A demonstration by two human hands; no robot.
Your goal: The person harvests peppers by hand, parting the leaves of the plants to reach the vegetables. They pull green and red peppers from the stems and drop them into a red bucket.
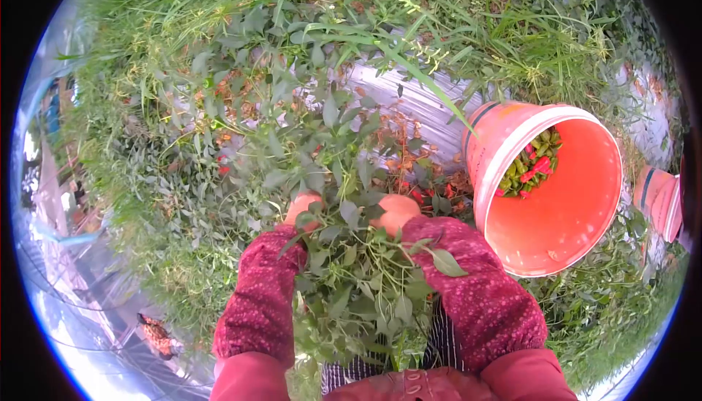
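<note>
Mid-frame, left hand point(302, 208) and right hand point(395, 212) sit buried in a bushy green pepper plant point(349, 149) — fingers hidden, grip unreadable — red pods point(418, 196) showing.

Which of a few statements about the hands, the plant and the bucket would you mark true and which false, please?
1. The left hand and the right hand both reach into the leafy plant. True.
2. The bucket holds red and green peppers. True.
3. The bucket stands to the person's left. False: it is on the right, beside the right hand.
4. The sleeves are plain white. False: they are dark red with a fine pale pattern.
5. The bucket is filled to the rim. False: the peppers cover only a small part of it, and most of the orange inner wall is bare.
</note>
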